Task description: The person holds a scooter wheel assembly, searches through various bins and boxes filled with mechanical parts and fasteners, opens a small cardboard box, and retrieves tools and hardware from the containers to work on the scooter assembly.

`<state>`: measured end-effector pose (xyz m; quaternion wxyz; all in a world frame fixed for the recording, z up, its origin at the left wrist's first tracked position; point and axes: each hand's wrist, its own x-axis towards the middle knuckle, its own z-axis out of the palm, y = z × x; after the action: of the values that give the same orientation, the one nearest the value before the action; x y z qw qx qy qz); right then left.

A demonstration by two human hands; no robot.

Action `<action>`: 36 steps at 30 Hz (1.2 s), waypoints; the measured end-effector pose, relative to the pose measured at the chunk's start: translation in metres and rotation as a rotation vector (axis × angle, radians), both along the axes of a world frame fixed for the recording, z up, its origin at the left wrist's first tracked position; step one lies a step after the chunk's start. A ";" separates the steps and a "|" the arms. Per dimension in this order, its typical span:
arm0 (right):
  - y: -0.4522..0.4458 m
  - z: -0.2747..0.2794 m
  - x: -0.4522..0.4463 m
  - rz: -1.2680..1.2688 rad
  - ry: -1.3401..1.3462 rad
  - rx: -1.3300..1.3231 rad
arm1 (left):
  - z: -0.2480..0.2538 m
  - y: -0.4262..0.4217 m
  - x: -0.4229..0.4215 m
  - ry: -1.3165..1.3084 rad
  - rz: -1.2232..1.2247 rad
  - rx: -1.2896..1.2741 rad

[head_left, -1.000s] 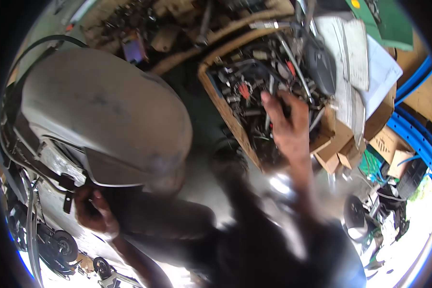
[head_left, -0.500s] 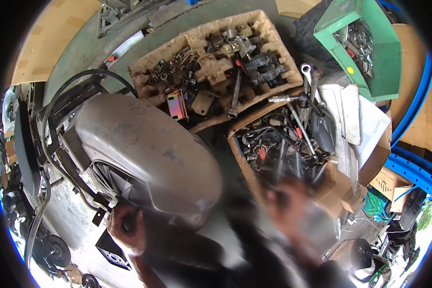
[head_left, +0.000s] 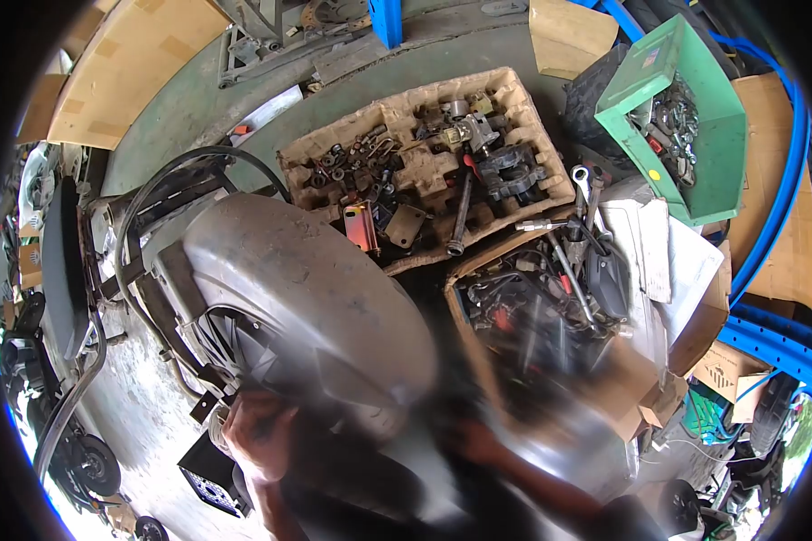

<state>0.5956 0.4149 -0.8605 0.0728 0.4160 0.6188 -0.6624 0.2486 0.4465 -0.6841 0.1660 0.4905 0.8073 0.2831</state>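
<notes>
My left hand (head_left: 260, 433) is at the lower edge of a large grey-brown fender (head_left: 307, 270), beside a small dark bracket (head_left: 205, 406) on the frame. Its fingers are curled, and what they hold, if anything, is hidden. My right hand (head_left: 471, 442) is blurred and lies low in the centre, just right of the fender's lower end. Whether its fingers hold anything cannot be made out. Right of it stands an open cardboard box (head_left: 467, 334) of wrenches and other tools.
A moulded pulp tray (head_left: 415, 167) of metal parts lies behind the tool box. A green bin (head_left: 722, 153) with hardware stands at the upper right, near blue metal beams (head_left: 776, 343). Papers (head_left: 686, 270) lie beside the tools. A black crate (head_left: 209, 478) is at the lower left.
My right hand has left the tool box and moved left towards the fender. My left hand remains by the bracket. The view has shifted, showing more of the tray and green bin.
</notes>
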 end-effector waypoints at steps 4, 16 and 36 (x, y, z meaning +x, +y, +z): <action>-0.003 0.001 0.000 -0.075 -0.059 -0.017 | -0.001 0.000 0.001 -0.003 -0.008 -0.001; -0.004 -0.010 0.003 -0.037 -0.080 -0.078 | 0.009 0.009 0.003 0.016 0.023 -0.058; -0.011 -0.028 0.007 -0.025 -0.094 -0.067 | 0.007 0.008 -0.001 0.029 -0.064 0.006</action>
<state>0.6030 0.4041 -0.8880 0.1075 0.4518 0.5868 -0.6634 0.2478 0.4550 -0.6767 0.1618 0.5204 0.7928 0.2727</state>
